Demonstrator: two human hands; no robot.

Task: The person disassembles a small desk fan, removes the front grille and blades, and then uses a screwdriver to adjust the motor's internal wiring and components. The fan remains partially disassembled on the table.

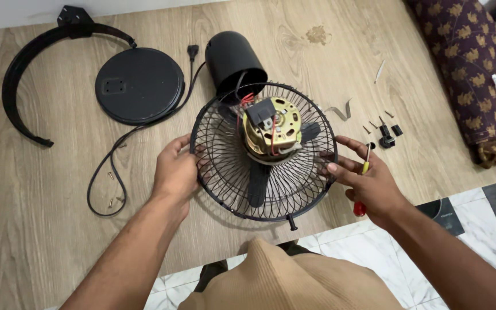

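A small black wire fan grille (225,166) lies face down on the wooden floor, black blades visible under the wires. On its middle sits the bare brass-coloured motor (272,135) with red wires and a black block. My left hand (174,172) grips the grille's left rim. My right hand (368,181) touches the right rim with its fingertips while holding a screwdriver (364,172) with a red and yellow handle against the palm.
A black cylindrical motor cover (232,57) lies just behind the grille. A round black base (139,85), a curved black bracket (27,74) and a black power cord (113,166) lie left. Screws and small black parts (386,135) lie right. A patterned cushion (466,63) is far right.
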